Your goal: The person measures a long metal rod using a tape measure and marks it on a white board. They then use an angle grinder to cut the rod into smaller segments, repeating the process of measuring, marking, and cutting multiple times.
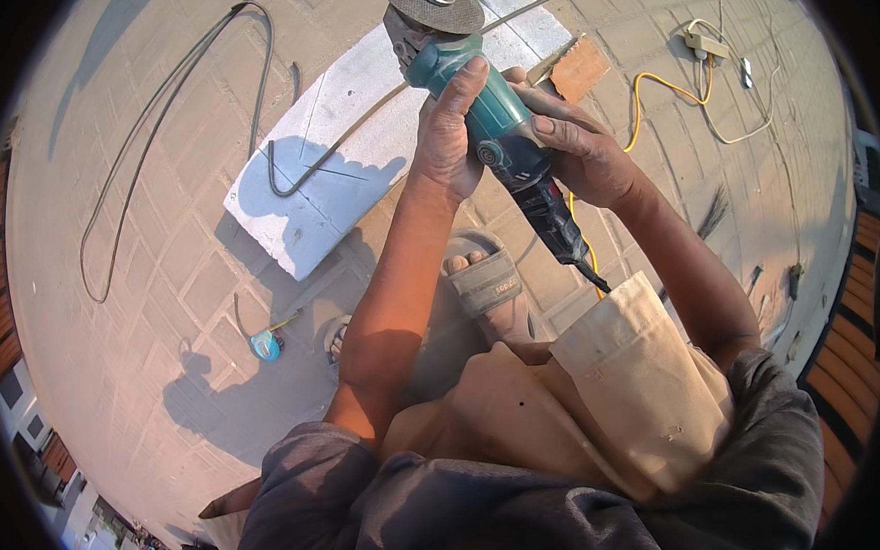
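Both hands hold up a green and black angle grinder [499, 107], tilted with its grey cutting disc [432, 5] at the upper end. My left hand [449, 135] is wrapped round the body from the left, thumb on the green housing. My right hand [594, 156] grips it from the right, just above the black rear part. The cord runs down from the rear end past my trouser leg. Beneath the grinder lies a white slab [297, 212] with dark lines on it. A thin metal rod [343, 136] with a hooked end rests across the slab.
Long bent rods [190, 67] lie on the paving at the left. A teal tape measure [264, 344] is near my sandalled feet [484, 272]. A brown flat piece [581, 69] touches the slab's right side. A socket block [706, 44] with a yellow cord [665, 81] is far right.
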A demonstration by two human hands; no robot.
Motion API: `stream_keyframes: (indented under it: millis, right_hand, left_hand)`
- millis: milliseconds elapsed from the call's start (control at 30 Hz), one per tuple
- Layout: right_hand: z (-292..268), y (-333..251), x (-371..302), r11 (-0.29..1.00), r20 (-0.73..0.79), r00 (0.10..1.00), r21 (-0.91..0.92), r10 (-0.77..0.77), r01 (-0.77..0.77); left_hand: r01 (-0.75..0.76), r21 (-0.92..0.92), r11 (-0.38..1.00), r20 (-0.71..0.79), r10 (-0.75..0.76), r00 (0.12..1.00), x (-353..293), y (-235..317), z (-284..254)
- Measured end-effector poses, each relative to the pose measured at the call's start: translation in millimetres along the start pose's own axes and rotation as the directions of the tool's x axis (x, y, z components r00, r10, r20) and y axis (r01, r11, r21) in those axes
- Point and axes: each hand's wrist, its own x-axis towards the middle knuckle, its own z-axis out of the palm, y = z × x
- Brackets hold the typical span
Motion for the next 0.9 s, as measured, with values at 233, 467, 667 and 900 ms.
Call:
stream_keyframes:
  millis: [233,467,667,900]
  right_hand:
    - [19.3,37.1,-8.9,0.876,0.386,0.885,0.291,0.26,-0.385]
    - [47.7,66.2,2.9,0.837,0.355,0.893,0.366,0.278,-0.406]
    - [49.5,75.2,1.8,0.763,0.346,0.876,0.445,0.336,-0.469]
    - [62.2,76.2,1.1,0.777,0.262,0.889,0.435,0.376,-0.456]
  left_hand:
    - [-0.149,-0.003,0.989,-0.202,0.145,0.969,-43.8,33.8,-37.0]
    - [-0.221,0.069,0.973,-0.302,0.232,0.925,-69.2,42.5,-48.8]
    - [-0.201,0.06,0.978,-0.335,0.209,0.919,-66.2,36.3,-53.5]
    - [-0.202,0.066,0.977,-0.379,0.212,0.901,-67.8,36.7,-57.4]
